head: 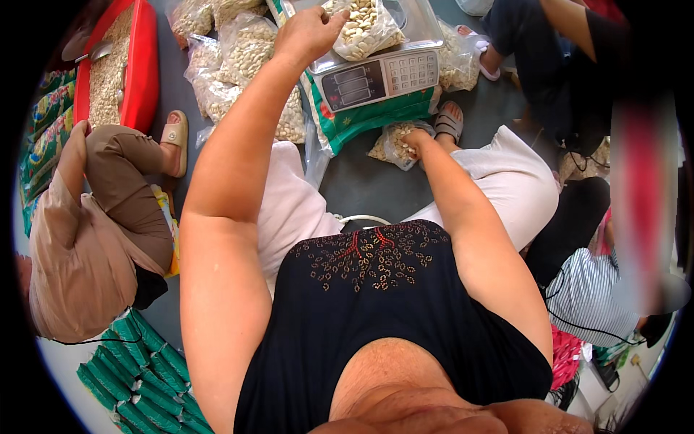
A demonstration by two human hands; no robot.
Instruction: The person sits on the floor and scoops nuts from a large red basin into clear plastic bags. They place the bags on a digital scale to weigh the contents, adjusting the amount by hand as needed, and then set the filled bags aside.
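My left hand (309, 33) is at the left edge of a clear plastic bag of pale pumpkin seeds (362, 28), its thumb and curled fingers gripping the plastic. That bag rests on the metal pan of a digital scale (379, 80), whose keypad and display panel face me. Under the scale lies a green printed sack (374, 120). Lower right, my right hand (416, 142) reaches into a smaller open bag of seeds (391, 145) on the floor. Seeds show around its fingers, which are partly hidden.
Several filled seed bags (246, 51) lie left of the scale; another bag (458, 59) sits right of it. A red tub (143, 70) holds seeds and a metal scoop (100, 51). Other people sit at both sides. Green packets (141, 380) cover the floor at lower left.
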